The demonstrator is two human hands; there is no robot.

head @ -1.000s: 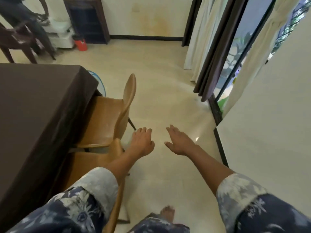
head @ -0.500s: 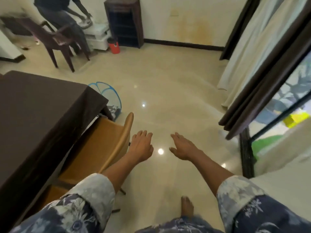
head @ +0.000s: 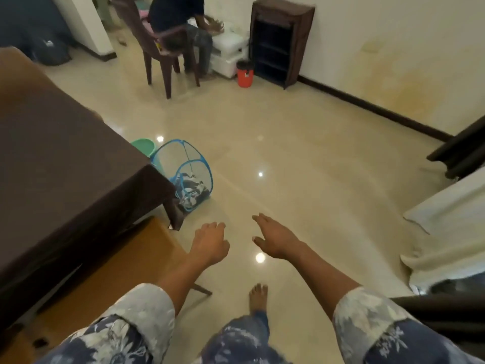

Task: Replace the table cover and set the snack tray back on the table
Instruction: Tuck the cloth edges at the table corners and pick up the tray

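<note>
A dark brown cover (head: 60, 164) lies over the table on my left and hangs down past its near corner. My left hand (head: 209, 243) hovers above the floor just right of that corner, fingers loosely curled, holding nothing. My right hand (head: 275, 239) is stretched forward beside it, fingers relaxed and empty. No snack tray is in view.
A tan chair (head: 112, 269) is tucked under the table's near side. A blue mesh hamper (head: 183, 174) with cloth inside and a green tub (head: 144, 147) stand by the table corner. Farther off: a person on a dark chair (head: 160, 46), a red bin (head: 245, 74), a dark shelf (head: 278, 40). Curtains (head: 446, 232) hang right.
The view has swung left and forward along the table side. The hamper, far chair and shelf have come closer. Both hands stay empty in front of me; the left fingers have curled slightly.
</note>
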